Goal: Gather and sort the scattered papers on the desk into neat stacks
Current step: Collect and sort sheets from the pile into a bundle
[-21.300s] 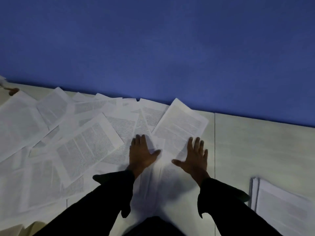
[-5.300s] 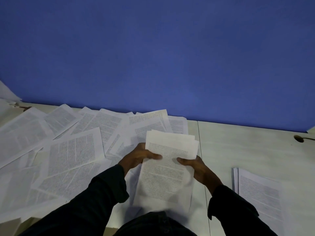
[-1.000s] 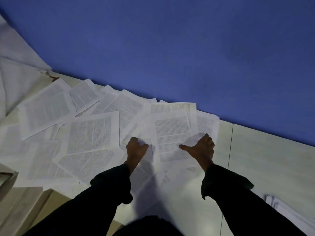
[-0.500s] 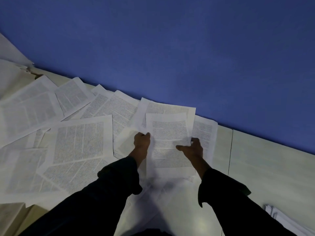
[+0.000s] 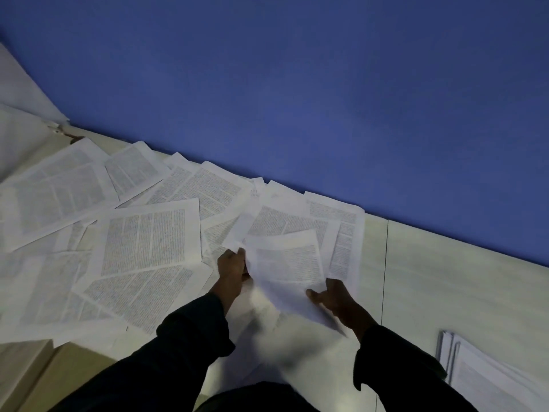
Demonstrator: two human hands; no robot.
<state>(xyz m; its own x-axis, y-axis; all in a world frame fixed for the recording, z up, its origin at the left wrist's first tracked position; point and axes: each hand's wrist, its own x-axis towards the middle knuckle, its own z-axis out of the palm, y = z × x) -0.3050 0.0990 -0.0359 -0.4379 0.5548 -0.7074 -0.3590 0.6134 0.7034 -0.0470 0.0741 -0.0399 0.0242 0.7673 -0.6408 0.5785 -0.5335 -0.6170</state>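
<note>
Several printed sheets lie scattered and overlapping (image 5: 142, 251) across the left half of the pale desk (image 5: 445, 278). In front of me I hold a printed sheet (image 5: 291, 272) lifted and tilted off the desk. My left hand (image 5: 233, 270) pinches its left edge, fingers closed. My right hand (image 5: 335, 295) grips its lower right corner, thumb on top. More sheets (image 5: 341, 227) lie flat just behind the lifted one, against the wall. A gathered stack of papers (image 5: 487, 373) rests at the lower right.
A blue wall (image 5: 297, 99) rises directly behind the desk. A seam (image 5: 384, 278) runs across the desktop right of my hands. A white panel or sheet (image 5: 20, 90) leans at the far left. The desk's front edge (image 5: 38, 370) shows at lower left.
Over the last second my hands went from pressing flat on the sheets to gripping one and drawing it toward me, lifting it off the pile. The view also tilted.
</note>
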